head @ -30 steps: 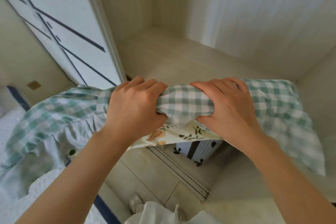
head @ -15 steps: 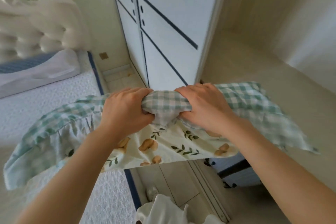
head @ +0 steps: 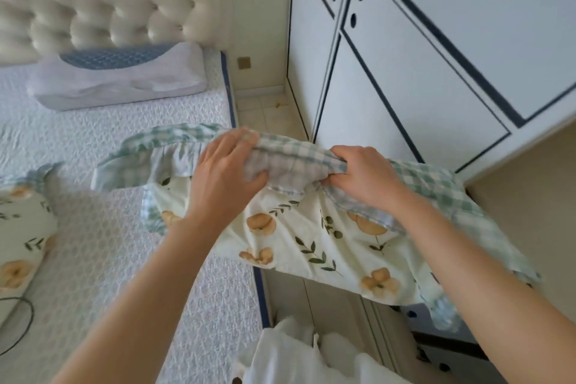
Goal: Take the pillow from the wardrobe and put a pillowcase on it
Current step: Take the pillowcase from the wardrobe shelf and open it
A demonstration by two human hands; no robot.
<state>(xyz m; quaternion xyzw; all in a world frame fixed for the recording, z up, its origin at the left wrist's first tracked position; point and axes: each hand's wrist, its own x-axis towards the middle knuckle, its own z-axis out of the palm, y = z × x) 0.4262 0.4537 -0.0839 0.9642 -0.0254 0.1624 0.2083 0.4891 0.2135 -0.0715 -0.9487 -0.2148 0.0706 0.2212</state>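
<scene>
I hold a cream floral pillow [head: 311, 246] with a green-checked frill in front of me, level, half over the bed's edge and half over the floor. My left hand [head: 224, 178] and my right hand [head: 364, 178] both grip the bunched checked frill along its far edge, about a hand's width apart. The white wardrobe [head: 405, 72] with dark trim lines stands to the right, and its open beige inside [head: 530, 203] shows at the far right. Whether the floral cover has a filling inside I cannot tell.
The bed [head: 109, 227] with a white quilted cover fills the left. A white contoured pillow [head: 118, 81] lies by the tufted headboard [head: 109, 0]. A second floral piece [head: 21, 227] and a black cable [head: 18, 321] are at the left edge. A narrow tiled floor strip [head: 265, 112] runs between bed and wardrobe.
My view has swung left from the wardrobe's inside to the bed. Both hands have carried the floral pillow out of the wardrobe and toward the bed, keeping their grip on the frill.
</scene>
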